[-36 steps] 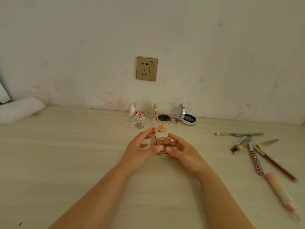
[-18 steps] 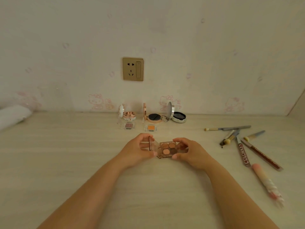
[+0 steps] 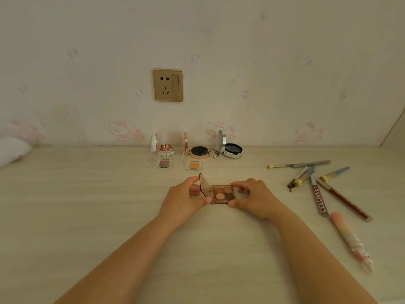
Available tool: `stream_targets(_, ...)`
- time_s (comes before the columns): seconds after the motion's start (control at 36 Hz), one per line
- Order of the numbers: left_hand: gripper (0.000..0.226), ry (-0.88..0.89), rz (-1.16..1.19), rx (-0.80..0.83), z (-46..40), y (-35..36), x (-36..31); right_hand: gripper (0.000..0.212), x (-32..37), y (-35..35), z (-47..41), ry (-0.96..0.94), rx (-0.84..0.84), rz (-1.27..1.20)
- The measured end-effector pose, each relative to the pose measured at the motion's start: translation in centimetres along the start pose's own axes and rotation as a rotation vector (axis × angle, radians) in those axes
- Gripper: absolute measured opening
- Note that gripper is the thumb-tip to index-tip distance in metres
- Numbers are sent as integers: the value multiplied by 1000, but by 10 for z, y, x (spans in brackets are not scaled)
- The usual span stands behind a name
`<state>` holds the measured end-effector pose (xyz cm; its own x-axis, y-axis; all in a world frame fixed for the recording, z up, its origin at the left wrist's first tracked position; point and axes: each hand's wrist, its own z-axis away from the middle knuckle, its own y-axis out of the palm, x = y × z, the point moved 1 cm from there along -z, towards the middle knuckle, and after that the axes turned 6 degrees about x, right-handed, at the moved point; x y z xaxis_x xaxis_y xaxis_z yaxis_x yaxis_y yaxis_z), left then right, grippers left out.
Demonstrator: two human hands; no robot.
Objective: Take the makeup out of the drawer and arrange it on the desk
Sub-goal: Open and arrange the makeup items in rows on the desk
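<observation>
hands, left hand point(image 3: 186, 197) and right hand point(image 3: 252, 198), pinch open palette point(image 3: 222, 194); bare desk point(image 3: 87, 216) around

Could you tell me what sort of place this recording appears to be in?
Probably a home bedroom or dressing corner: a pale wood-grain desk against cartoon-cat wallpaper, with a wall socket above open compacts and makeup brushes.

Two bare forearms, sleeveless to the frame edge, no rings or watch.
</observation>
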<state>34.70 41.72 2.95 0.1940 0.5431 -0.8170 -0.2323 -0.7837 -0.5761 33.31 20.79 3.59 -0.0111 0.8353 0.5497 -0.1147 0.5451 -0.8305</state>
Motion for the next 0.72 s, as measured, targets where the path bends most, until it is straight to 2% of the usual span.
stream_targets(0.22,41,-72,-184,-95,-12,17,-13,61,-6,-4,-13,37,-32,57)
stream_targets(0.44,30,-136,-258,-135,-42,26,-22,59,-13,-12,-39,88,-40,73)
stream_targets(0.72,31,-193,-313,-179,-74,29,-20,59,-22,-20,-73,105,-32,66)
